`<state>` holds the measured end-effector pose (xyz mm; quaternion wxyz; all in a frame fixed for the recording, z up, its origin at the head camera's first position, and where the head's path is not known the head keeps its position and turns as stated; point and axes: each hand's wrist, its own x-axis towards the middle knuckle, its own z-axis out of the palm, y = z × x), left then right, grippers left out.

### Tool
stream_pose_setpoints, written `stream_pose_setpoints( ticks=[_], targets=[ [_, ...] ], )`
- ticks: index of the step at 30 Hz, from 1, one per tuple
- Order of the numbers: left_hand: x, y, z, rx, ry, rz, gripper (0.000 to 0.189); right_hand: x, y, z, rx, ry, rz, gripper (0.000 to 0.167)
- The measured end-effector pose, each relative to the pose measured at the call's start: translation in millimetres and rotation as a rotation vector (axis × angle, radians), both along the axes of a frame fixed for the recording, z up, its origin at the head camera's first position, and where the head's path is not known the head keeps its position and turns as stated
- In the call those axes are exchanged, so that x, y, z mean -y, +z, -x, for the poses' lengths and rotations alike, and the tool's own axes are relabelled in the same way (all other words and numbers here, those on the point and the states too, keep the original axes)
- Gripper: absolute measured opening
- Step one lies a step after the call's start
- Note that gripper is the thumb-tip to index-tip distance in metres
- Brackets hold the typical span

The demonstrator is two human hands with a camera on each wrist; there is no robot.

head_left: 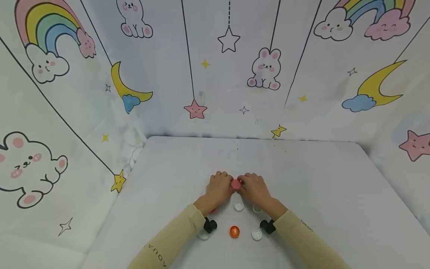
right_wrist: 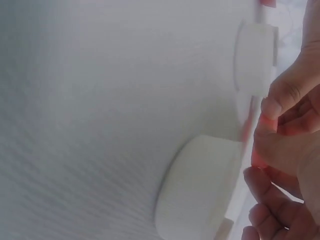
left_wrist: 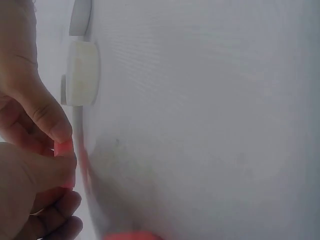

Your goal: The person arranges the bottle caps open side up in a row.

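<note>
A pinkish-red round cap (head_left: 236, 184) is held between both hands over the white table. The left hand (head_left: 219, 188) pinches it from the left side with thumb and fingers. From the right, the right hand (head_left: 256, 189) pinches the same cap. Both wrist views show the red cap (left_wrist: 63, 148) edge-on, partly covered by thumbs and fingertips, held a little above the tabletop. Nearest below the hands lies a white cap (head_left: 239, 207), also seen beside the fingers as a white cap (right_wrist: 255, 59) in the right wrist view.
An orange cap (head_left: 234, 232) and a white cap (head_left: 256, 235) lie nearer the person. Another white cap (head_left: 203, 236) and a red piece (head_left: 212, 211) are partly hidden by the left arm. A white ring-like cap (head_left: 256, 210) sits by the right wrist. Patterned cloth walls (head_left: 161, 74) enclose the table.
</note>
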<state>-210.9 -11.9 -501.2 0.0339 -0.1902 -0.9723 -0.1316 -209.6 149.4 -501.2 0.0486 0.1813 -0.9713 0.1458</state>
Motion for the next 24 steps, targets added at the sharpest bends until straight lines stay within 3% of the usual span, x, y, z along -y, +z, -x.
stream_pose_setpoints(
  ticks=[9, 24],
  targets=[
    [2.2, 3.5, 2.1, -0.015, 0.005, -0.064, 0.021, 1, 8.5, 0.4, 0.024, -0.001, 0.068, 0.031],
    [1.9, 14.2, 0.2, -0.017, 0.019, -0.089, 0.032, -3, 16.7, -2.9, -0.091, 0.041, 0.094, 0.034]
  ],
)
